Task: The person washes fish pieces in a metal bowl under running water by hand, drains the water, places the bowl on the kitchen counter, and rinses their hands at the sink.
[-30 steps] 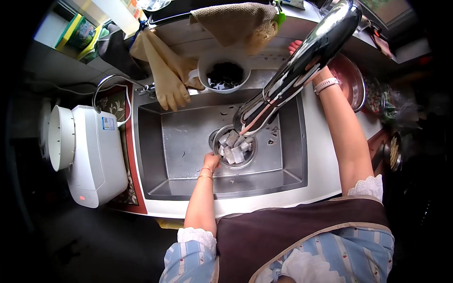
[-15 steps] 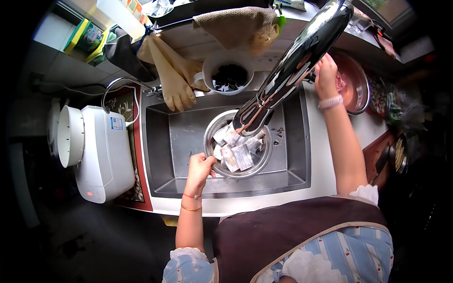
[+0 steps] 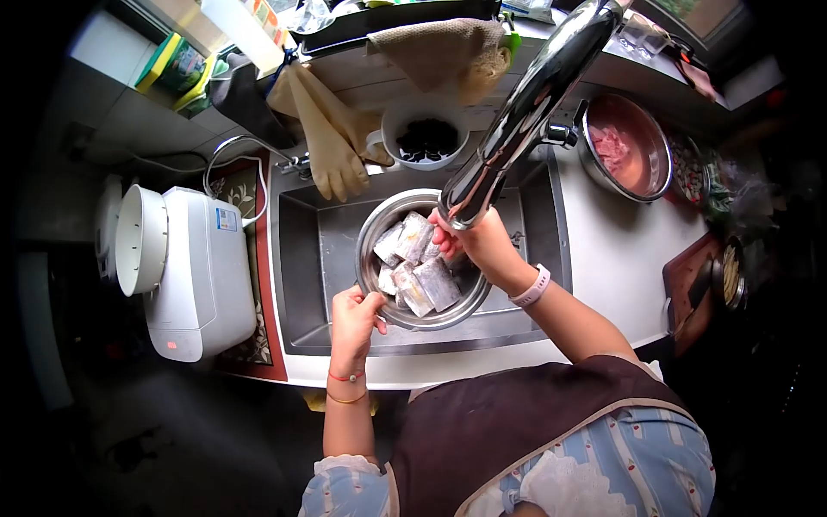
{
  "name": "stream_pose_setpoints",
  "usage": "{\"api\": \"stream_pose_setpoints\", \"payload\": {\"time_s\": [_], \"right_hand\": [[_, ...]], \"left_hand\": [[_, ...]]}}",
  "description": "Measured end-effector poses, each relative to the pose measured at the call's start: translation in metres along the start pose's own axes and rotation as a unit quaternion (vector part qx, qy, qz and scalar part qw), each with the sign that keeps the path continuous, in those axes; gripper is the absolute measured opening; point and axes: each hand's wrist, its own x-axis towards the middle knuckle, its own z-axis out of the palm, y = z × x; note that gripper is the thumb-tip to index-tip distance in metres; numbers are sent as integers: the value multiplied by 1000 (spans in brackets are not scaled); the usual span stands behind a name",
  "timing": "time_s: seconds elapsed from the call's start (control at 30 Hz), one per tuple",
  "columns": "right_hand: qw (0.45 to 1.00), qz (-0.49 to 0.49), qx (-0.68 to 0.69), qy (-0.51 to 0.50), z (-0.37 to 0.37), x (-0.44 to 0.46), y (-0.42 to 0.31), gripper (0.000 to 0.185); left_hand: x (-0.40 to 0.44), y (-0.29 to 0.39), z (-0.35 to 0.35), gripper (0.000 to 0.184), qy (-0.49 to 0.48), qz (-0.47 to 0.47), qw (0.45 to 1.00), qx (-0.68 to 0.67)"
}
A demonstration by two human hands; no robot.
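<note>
A round metal bowl (image 3: 369, 246) sits in the sink, with several silvery pieces of fish (image 3: 417, 257) inside. My left hand (image 3: 356, 317) is closed on the bowl's near-left rim, thumb on top. Over the bowl's right side is my right hand (image 3: 482, 250), its fingers curled close to the fish and just under the end of the chrome faucet (image 3: 500, 142). Whatever those fingers hold, if anything, is hidden.
Behind the sink (image 3: 297, 258) stand a white cup (image 3: 392, 112) of dark pieces in water and draped rubber gloves (image 3: 323, 129). A metal bowl (image 3: 648, 185) of pink meat is at right; a white appliance (image 3: 202, 284) stands left.
My right hand has moved left and down from the faucet handle to the bowl of fish. The bowl, still in my left hand's grip, is slightly farther left in view.
</note>
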Motion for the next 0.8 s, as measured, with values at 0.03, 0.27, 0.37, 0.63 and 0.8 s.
{"api": "stream_pose_setpoints", "payload": {"time_s": [0.03, 0.27, 0.37, 0.63, 0.8], "right_hand": [[1000, -10, -6, 0, 2, 1, -2, 17], [947, -232, -221, 2, 4, -2, 16, 22], [749, -381, -532, -103, 5, -6, 6, 35], [649, -259, -709, -97, -6, -29, -13, 9], [671, -299, -675, -66, -17, -66, -18, 18]], "left_hand": [[-1, -2, -2, 8, 0, 1, 1000, -7], [-8, -7, -1, 10, -4, 14, 1000, -12], [-6, -7, 6, 10, -14, 25, 1000, -9], [-7, -10, 12, 11, -24, 40, 998, 36], [-13, -12, 18, 11, -16, 34, 999, 10]]}}
